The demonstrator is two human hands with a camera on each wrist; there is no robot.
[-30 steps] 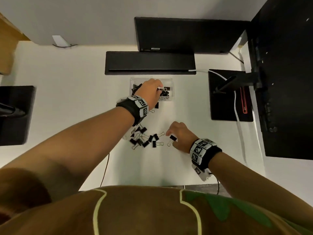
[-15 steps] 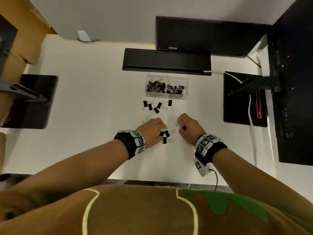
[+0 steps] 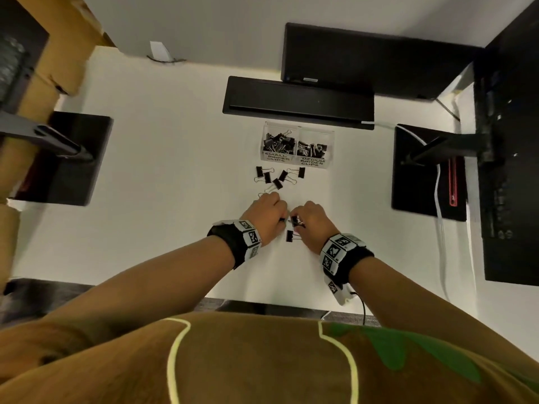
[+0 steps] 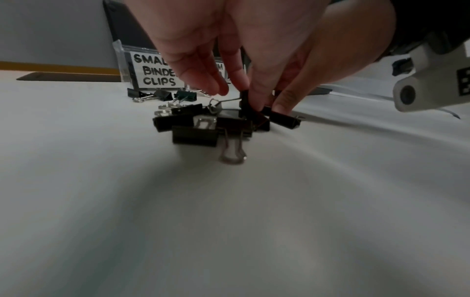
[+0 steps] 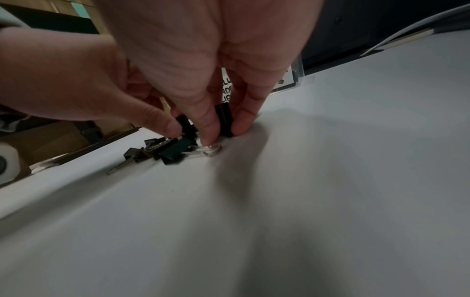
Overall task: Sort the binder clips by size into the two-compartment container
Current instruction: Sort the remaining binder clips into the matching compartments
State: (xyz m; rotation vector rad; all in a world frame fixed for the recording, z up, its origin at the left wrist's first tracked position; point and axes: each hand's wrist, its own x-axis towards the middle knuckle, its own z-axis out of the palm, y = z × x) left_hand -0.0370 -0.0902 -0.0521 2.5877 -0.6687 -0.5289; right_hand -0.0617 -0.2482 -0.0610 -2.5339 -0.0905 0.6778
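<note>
The clear two-compartment container (image 3: pixel 297 163) stands by the keyboard, labelled small on the left and medium on the right, with black clips in both halves. Several loose binder clips (image 3: pixel 277 178) lie just in front of it. A nearer pile of clips (image 4: pixel 195 126) lies under my hands. My left hand (image 3: pixel 281 220) pinches one small black clip (image 4: pixel 245 101) from that pile. Close beside it, my right hand (image 3: pixel 294 225) pinches an upright black clip (image 5: pixel 223 118) between thumb and fingers. One more clip (image 3: pixel 289 236) lies just below the hands.
A black keyboard (image 3: pixel 297 102) and monitor base (image 3: pixel 364 56) lie behind the container. Black stand plates (image 3: pixel 73 158) (image 3: pixel 423 170) sit left and right, with a white cable (image 3: pixel 437 199) along the right one. The table's near edge (image 3: pixel 262 301) is close to my body.
My left hand has come back from the container to the near pile and taken a clip. The right hand has shifted left until both hands almost touch.
</note>
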